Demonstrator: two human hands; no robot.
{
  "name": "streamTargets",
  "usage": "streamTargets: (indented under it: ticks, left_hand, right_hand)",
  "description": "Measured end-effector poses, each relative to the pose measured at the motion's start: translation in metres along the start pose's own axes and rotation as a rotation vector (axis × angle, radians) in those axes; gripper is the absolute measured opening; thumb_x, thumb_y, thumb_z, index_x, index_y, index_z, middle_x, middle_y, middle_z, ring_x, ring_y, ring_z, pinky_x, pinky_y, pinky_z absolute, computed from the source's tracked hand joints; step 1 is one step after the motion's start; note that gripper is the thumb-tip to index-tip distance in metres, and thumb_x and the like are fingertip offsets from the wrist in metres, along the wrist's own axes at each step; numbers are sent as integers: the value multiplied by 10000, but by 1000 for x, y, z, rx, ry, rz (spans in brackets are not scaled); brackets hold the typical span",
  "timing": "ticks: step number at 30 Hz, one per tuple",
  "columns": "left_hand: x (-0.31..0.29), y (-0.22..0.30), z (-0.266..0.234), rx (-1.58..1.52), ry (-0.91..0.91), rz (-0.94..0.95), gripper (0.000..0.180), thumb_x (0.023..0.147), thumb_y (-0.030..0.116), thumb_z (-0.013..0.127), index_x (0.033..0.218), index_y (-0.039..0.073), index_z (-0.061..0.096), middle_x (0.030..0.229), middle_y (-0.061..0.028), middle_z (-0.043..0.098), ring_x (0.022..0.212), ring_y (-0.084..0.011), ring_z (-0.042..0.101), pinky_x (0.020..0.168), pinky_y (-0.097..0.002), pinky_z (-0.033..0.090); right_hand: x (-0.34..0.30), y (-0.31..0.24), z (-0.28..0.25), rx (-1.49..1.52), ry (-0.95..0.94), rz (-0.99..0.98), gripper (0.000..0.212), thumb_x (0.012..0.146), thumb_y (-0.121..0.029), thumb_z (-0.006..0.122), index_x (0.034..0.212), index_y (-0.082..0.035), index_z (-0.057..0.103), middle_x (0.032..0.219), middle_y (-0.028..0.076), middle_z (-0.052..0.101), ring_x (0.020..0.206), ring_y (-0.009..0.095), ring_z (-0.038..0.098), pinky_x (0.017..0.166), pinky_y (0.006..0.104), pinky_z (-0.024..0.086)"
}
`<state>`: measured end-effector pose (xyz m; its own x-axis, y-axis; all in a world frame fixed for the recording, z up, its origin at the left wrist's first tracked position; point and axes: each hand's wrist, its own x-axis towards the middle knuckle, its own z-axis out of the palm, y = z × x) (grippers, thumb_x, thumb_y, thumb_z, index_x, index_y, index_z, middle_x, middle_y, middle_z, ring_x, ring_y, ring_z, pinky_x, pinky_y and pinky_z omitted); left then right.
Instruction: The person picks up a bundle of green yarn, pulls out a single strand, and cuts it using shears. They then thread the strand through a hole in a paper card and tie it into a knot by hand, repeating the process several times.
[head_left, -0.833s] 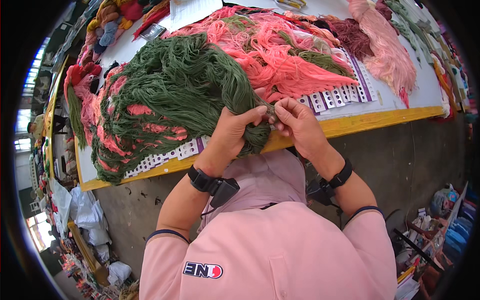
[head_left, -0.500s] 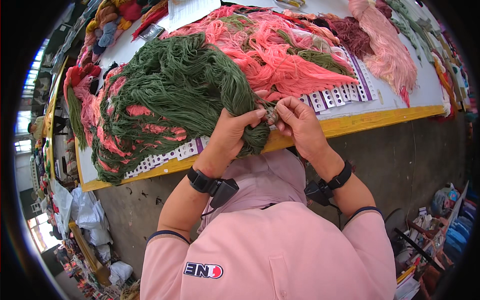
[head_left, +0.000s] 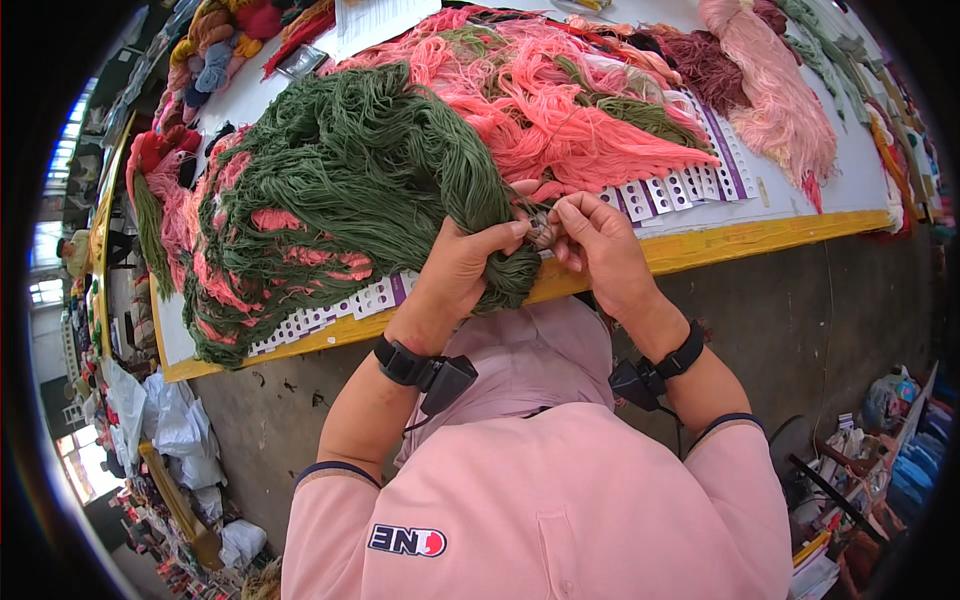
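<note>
A large hank of dark green yarn (head_left: 350, 160) lies heaped on the table, with salmon-pink strands showing through its lower part. My left hand (head_left: 465, 265) is closed around the gathered end of this hank, right at the table's front edge. Close beside it, my right hand (head_left: 600, 245) pinches at a small tangle of pale, thin threads (head_left: 541, 228) by the left fingertips. Both hands almost meet there, and the exact grip of the right fingertips is partly hidden. Behind them spreads a pile of salmon-pink yarn (head_left: 560, 120) with olive strands.
White cards with punched holes and purple edges (head_left: 660, 195) stick out from under the yarn. A yellow strip (head_left: 760, 240) runs along the white table's front edge. Maroon yarn (head_left: 708, 72) and a pale pink hank (head_left: 770, 100) lie at the right; a paper sheet (head_left: 380, 25) lies behind.
My right fingers have shifted very slightly at the pale threads. My left hand keeps its hold on the green hank, and the yarn piles look the same.
</note>
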<state>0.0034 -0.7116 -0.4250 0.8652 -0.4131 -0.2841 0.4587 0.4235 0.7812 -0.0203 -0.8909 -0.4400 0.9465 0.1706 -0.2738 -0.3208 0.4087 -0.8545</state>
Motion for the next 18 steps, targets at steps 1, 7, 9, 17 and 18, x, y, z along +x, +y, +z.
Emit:
streamTargets:
  ticks: [1, 7, 9, 17, 18]
  left_hand:
    - [0, 0, 0, -2, 2, 0, 534, 830, -27, 619, 1338, -71, 460, 814, -5, 526, 724, -77, 479, 753, -243, 451]
    - [-1, 0, 1, -19, -15, -6, 533, 833, -18, 625, 1337, -75, 458, 802, -1, 521, 728, -78, 484, 762, -250, 458]
    - [-2, 3, 2, -6, -9, -7, 534, 829, -19, 635, 1332, -75, 464, 803, 1, 526, 726, -76, 485, 751, -244, 456]
    - [-1, 3, 1, -37, 26, -39, 547, 806, -35, 674, 1317, -75, 485, 825, 4, 556, 721, -68, 483, 707, -224, 449]
    - [-1, 4, 1, -39, 18, -39, 553, 807, -33, 676, 1322, -74, 480, 827, 5, 558, 723, -68, 483, 706, -224, 451]
  right_hand:
    - [0, -1, 0, 13, -6, 8, 184, 1011, -214, 511, 954, -55, 584, 775, -19, 567, 612, 34, 508, 515, 159, 363]
    - [-1, -4, 2, 39, -12, 44, 198, 1000, -236, 532, 960, -52, 592, 768, -23, 563, 619, 32, 504, 517, 159, 361]
    - [-1, -6, 3, 50, -13, 66, 178, 989, -227, 555, 965, -55, 593, 769, -28, 560, 621, 27, 497, 520, 157, 359]
    - [-1, -9, -2, 10, -131, 111, 88, 938, -128, 630, 993, -67, 599, 809, -47, 572, 673, 9, 477, 566, 150, 370]
    - [0, -8, -2, 10, -131, 112, 88, 938, -128, 630, 993, -67, 599, 809, -47, 572, 673, 9, 477, 566, 150, 370]
